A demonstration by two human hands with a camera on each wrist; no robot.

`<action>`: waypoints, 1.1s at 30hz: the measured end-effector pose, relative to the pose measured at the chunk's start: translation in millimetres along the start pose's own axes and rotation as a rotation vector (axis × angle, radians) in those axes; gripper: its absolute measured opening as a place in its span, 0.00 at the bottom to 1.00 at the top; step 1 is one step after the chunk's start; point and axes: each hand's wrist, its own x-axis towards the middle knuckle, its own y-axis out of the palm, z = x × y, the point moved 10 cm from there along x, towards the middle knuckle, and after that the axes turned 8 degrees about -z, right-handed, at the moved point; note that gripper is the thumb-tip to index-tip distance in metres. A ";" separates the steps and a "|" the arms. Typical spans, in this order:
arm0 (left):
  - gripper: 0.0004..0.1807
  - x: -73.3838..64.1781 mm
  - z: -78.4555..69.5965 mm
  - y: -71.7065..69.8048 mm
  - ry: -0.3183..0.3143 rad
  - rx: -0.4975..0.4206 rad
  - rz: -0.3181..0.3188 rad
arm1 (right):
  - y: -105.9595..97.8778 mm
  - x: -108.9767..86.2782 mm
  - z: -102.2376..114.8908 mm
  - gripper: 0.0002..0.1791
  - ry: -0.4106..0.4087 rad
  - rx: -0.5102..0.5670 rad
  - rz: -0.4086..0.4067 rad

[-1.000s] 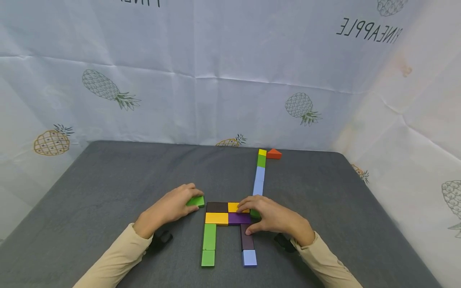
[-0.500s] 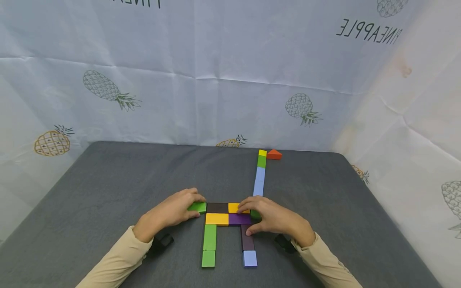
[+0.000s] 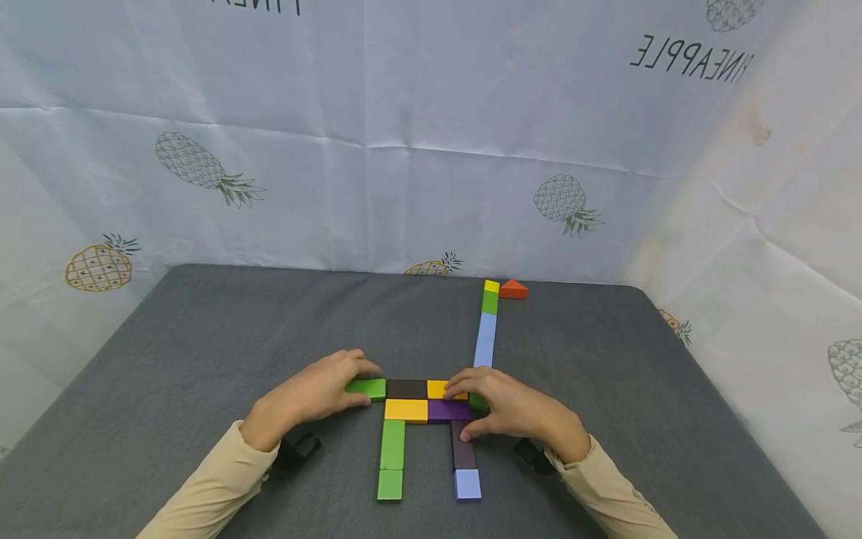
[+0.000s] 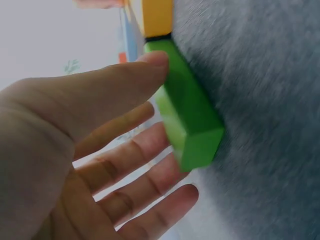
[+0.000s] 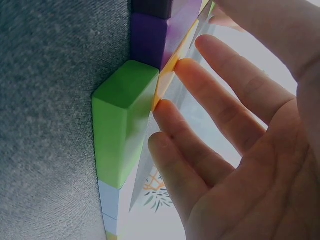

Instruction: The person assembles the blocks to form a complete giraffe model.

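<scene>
My left hand [image 3: 319, 393] is beside a green block [image 3: 369, 390] whose right end meets a dark brown block [image 3: 407, 389]. In the left wrist view the thumb lies over that green block [image 4: 187, 95], and the fairly straight, spread fingers are on its far side. My right hand [image 3: 518, 408] rests at the other end of the row, its fingertips on a yellow block [image 3: 436, 386]. The thumb is over a dark block [image 3: 462, 453]; contact is unclear. In the right wrist view another green block [image 5: 112, 142] stands near the fingers, which are relaxed, with a purple block [image 5: 149, 40] beyond.
Green blocks [image 3: 392, 445] and a light blue block [image 3: 468, 484] extend towards me. Light blue blocks [image 3: 485, 340] lead away to a small yellow block [image 3: 491, 286], beside a red triangular block [image 3: 514, 290]. A pineapple-print cloth [image 3: 377, 187] hangs behind the grey table [image 3: 236, 322].
The left hand moved right with the green block until it met the dark block, then drew slightly back left while the block stayed. The right hand has stayed still.
</scene>
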 end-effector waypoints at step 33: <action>0.21 -1.8 2.1 5.3 -0.060 -0.059 0.100 | -0.4 -0.3 2.2 0.28 -0.012 -0.012 -0.002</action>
